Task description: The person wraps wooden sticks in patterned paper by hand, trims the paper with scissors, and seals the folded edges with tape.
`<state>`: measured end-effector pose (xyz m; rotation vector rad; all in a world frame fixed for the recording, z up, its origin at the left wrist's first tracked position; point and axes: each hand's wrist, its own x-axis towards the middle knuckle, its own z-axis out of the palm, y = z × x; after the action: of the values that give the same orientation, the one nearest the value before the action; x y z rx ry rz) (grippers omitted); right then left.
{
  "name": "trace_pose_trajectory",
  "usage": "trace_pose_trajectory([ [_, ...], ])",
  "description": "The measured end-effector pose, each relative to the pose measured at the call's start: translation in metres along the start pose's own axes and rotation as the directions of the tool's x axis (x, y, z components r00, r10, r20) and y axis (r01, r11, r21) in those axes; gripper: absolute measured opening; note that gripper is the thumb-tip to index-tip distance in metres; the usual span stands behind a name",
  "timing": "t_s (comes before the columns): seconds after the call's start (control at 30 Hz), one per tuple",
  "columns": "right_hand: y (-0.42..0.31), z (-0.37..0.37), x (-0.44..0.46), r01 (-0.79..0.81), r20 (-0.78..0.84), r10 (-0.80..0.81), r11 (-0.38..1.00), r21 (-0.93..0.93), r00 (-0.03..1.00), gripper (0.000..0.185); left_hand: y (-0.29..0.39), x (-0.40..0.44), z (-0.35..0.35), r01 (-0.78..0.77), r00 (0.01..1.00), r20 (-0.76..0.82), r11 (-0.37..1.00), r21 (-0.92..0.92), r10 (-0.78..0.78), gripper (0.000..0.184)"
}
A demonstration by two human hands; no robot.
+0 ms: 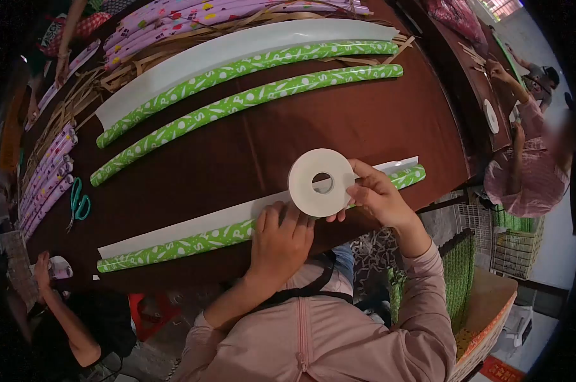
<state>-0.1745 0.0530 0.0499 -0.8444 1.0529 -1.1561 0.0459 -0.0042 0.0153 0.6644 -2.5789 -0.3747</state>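
Observation:
A large white roll of tape is gripped at its right edge by my right hand, thumb on its face. It is held over the nearest roll of green patterned wrapping paper, whose loose white edge lies along the far side. My left hand lies on that paper roll with its fingers stretched out, tips close to the tape's lower left rim. Farther off are a finished-looking green roll and another green roll with its white sheet partly unrolled.
Teal-handled scissors lie on the brown table at left. Purple patterned rolls and brown paper strips line the left and far sides. Co-workers' arms reach in at left; a person in pink sits at right.

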Motion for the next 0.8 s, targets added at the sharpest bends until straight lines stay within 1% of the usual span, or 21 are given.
trace_pose_trajectory([
  [0.03,-0.003,0.002,-0.001,0.019,-0.025,-0.018,1.000,0.010,1.000,0.046,0.001,0.000,0.001,0.000,1.000,0.005,1.000,-0.008,0.000,0.036],
  [0.1,-0.001,0.001,0.007,0.116,-0.047,-0.110,0.985,0.127,0.993,0.048,0.001,0.000,0.000,-0.004,1.000,-0.021,0.998,0.056,0.005,0.036],
  [0.13,-0.009,0.005,0.011,0.111,-0.101,-0.092,0.974,0.196,0.991,0.050,0.003,0.000,-0.002,-0.002,1.000,-0.031,0.998,0.070,0.004,0.039],
  [0.17,-0.013,0.004,0.015,0.111,-0.103,-0.091,0.973,0.202,0.991,0.050,0.004,0.000,-0.004,-0.003,1.000,-0.025,0.997,0.072,0.005,0.039],
  [0.23,-0.017,0.002,0.023,0.111,-0.058,-0.101,0.975,0.192,0.993,0.036,0.007,0.001,-0.005,0.028,1.000,0.009,0.998,0.065,-0.029,0.040],
  [0.27,-0.016,0.001,0.024,0.111,-0.067,-0.105,0.989,0.094,0.992,0.030,0.006,0.000,-0.005,0.030,1.000,0.008,0.997,0.068,-0.030,0.040],
  [0.3,-0.014,-0.002,0.023,0.112,-0.063,-0.106,0.989,0.093,0.992,0.030,0.006,-0.002,-0.003,0.026,1.000,-0.013,0.998,0.062,-0.025,0.040],
  [0.37,-0.007,-0.009,0.022,0.129,0.037,-0.127,0.990,-0.057,0.991,0.027,0.007,-0.004,-0.002,0.027,0.999,-0.035,0.998,0.057,-0.025,0.040],
  [0.43,0.002,-0.016,0.024,0.154,0.075,-0.151,0.987,-0.036,0.986,0.024,0.007,-0.003,-0.004,0.057,0.998,-0.004,0.998,-0.019,-0.057,0.042],
  [0.47,0.005,-0.019,0.025,0.187,0.105,-0.182,0.982,-0.037,0.978,0.024,0.006,-0.001,-0.006,0.059,0.998,-0.005,0.998,-0.016,-0.059,0.042],
  [0.53,0.006,-0.020,0.025,0.222,0.138,-0.215,0.975,-0.034,0.967,0.024,0.004,0.002,-0.012,0.068,0.997,0.051,0.990,-0.125,-0.062,0.044],
  [0.57,0.006,-0.017,0.025,0.243,0.120,-0.237,0.969,-0.033,0.964,0.021,0.002,0.005,-0.016,0.069,0.997,0.048,0.990,-0.120,-0.064,0.044],
  [0.6,0.005,-0.015,0.024,0.263,0.104,-0.259,0.964,-0.032,0.960,0.019,0.001,0.008,-0.020,0.144,0.990,0.037,0.953,-0.266,-0.139,0.049],
  [0.63,0.003,-0.015,0.022,0.247,0.118,-0.246,0.969,0.005,0.962,0.020,0.000,0.011,-0.023,0.209,0.976,0.038,0.889,-0.406,-0.213,0.053],
  [0.67,0.002,-0.015,0.022,0.248,0.123,-0.247,0.969,0.005,0.961,0.020,0.000,0.015,-0.024,0.211,0.976,0.034,0.890,-0.403,-0.215,0.053],
  [0.73,0.002,-0.014,0.022,0.266,0.132,-0.263,0.964,-0.002,0.956,0.021,0.000,0.021,-0.026,0.220,0.955,-0.055,0.821,-0.527,-0.291,0.055],
  [0.77,0.002,-0.014,0.022,0.241,0.121,-0.241,0.970,0.014,0.963,0.023,0.003,0.024,-0.025,0.204,0.940,-0.086,0.746,-0.634,-0.329,0.048],
  [0.8,0.002,-0.015,0.023,0.242,0.119,-0.242,0.970,0.017,0.963,0.023,0.004,0.027,-0.023,0.204,0.941,-0.083,0.747,-0.633,-0.328,0.048],
])
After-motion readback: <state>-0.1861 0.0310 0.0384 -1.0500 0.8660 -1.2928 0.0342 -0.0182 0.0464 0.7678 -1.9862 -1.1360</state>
